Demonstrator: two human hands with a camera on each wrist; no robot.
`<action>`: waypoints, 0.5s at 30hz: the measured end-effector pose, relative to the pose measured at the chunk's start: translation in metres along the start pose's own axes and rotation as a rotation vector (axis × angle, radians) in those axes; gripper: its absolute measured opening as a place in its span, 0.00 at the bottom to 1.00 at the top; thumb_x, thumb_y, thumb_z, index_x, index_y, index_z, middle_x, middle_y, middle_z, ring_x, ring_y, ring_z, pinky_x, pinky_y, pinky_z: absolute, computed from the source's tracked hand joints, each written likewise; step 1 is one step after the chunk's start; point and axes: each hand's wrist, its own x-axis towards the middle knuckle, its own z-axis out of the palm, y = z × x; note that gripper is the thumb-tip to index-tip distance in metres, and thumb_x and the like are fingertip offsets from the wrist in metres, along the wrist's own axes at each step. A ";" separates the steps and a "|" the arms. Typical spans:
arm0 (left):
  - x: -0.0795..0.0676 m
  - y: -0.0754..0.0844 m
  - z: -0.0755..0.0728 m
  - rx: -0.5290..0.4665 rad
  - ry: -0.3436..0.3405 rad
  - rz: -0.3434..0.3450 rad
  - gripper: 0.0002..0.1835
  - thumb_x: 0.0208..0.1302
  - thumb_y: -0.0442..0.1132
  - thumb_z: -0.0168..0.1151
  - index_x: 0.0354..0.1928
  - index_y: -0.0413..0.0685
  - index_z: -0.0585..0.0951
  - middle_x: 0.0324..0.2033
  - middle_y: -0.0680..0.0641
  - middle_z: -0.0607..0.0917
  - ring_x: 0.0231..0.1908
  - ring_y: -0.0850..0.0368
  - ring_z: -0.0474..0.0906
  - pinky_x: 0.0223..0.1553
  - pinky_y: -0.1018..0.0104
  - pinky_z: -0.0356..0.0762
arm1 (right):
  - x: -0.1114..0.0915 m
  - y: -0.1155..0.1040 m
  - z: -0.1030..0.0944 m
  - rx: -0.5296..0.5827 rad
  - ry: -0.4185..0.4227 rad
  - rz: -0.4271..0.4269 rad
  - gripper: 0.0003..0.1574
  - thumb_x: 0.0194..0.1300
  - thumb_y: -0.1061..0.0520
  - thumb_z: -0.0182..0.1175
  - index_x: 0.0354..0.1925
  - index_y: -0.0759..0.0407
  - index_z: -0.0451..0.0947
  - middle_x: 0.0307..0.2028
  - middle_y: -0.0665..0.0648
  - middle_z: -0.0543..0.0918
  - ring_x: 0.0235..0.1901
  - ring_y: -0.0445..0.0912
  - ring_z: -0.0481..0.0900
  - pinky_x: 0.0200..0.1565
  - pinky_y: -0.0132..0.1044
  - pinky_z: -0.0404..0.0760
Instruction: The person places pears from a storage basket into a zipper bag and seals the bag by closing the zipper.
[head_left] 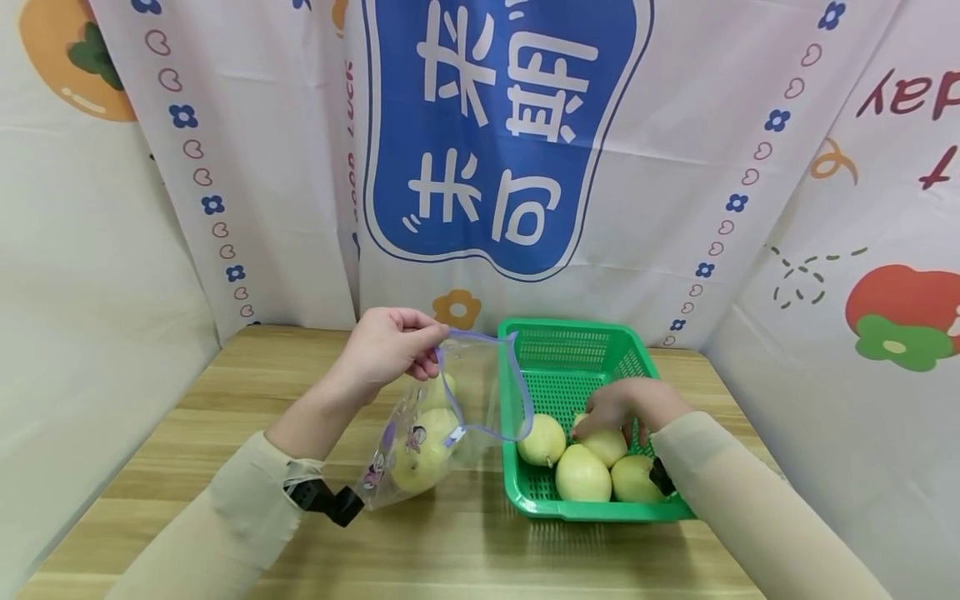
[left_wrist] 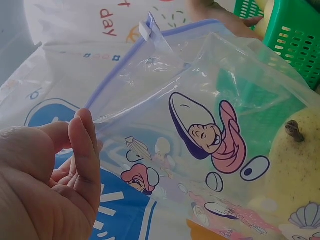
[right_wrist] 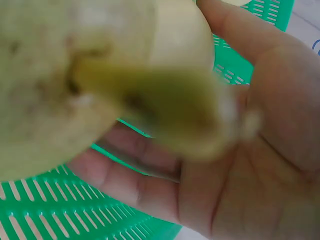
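While the L hand (head_left: 390,346) pinches the bag (head_left: 384,467) at the near-L end of its purple rim (head_left: 527,392), thumb on one side & fingers curled in on the other, the clear plastic hangs down R of the fingertips w/ its mouth gaping twd the basket (head_left: 558,387). White zip slider (head_left: 455,435) sits lower on the rim, well apart from those fingers. In the bag: a big pear (head_left: 420,458) below the L fingers, & another yellow one (head_left: 442,390) behind it, partly hidden. R hand (head_left: 630,404) is down in the green basket, fingers bent round a pear (head_left: 603,447); in R wrist view the fruit lies btwn thumb & fingers, stem twd the palm, blurred. 3 more pears sit about it: one to the L (head_left: 542,440), one just in front (head_left: 583,475), one R (head_left: 636,479), partly under the wrist strap (head_left: 661,477). Basket & bag stand on a wood table (head_left: 360,567).
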 end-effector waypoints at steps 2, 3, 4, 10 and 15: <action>0.000 0.000 0.000 -0.003 0.000 0.002 0.17 0.78 0.41 0.69 0.53 0.31 0.87 0.26 0.48 0.87 0.24 0.60 0.86 0.31 0.70 0.91 | -0.001 -0.001 0.000 -0.002 -0.003 -0.002 0.56 0.70 0.28 0.67 0.82 0.58 0.67 0.60 0.58 0.83 0.41 0.55 0.87 0.42 0.52 0.94; 0.000 0.000 0.000 -0.004 0.000 0.004 0.17 0.78 0.41 0.69 0.53 0.31 0.87 0.26 0.48 0.87 0.24 0.60 0.86 0.31 0.70 0.91 | -0.002 -0.001 0.000 -0.003 -0.002 -0.003 0.56 0.70 0.28 0.67 0.81 0.58 0.68 0.58 0.57 0.83 0.40 0.54 0.87 0.42 0.52 0.94; 0.000 0.000 0.000 -0.005 -0.001 0.006 0.17 0.78 0.41 0.69 0.53 0.30 0.87 0.26 0.48 0.87 0.24 0.60 0.86 0.31 0.70 0.90 | -0.002 -0.001 0.000 -0.004 -0.001 -0.006 0.55 0.70 0.28 0.67 0.80 0.58 0.70 0.57 0.57 0.83 0.40 0.54 0.87 0.43 0.52 0.94; 0.000 -0.001 -0.001 -0.002 -0.006 0.005 0.17 0.79 0.41 0.68 0.53 0.30 0.87 0.27 0.48 0.88 0.25 0.60 0.86 0.31 0.70 0.91 | -0.001 0.000 0.002 -0.033 0.009 -0.033 0.45 0.71 0.30 0.67 0.70 0.59 0.78 0.51 0.57 0.83 0.36 0.52 0.87 0.41 0.47 0.93; -0.001 0.000 -0.001 0.002 -0.004 0.005 0.17 0.79 0.41 0.68 0.53 0.30 0.87 0.27 0.48 0.87 0.25 0.60 0.86 0.32 0.70 0.91 | 0.001 0.002 -0.001 -0.038 0.097 -0.088 0.53 0.72 0.30 0.67 0.79 0.62 0.70 0.61 0.62 0.82 0.36 0.51 0.85 0.40 0.46 0.92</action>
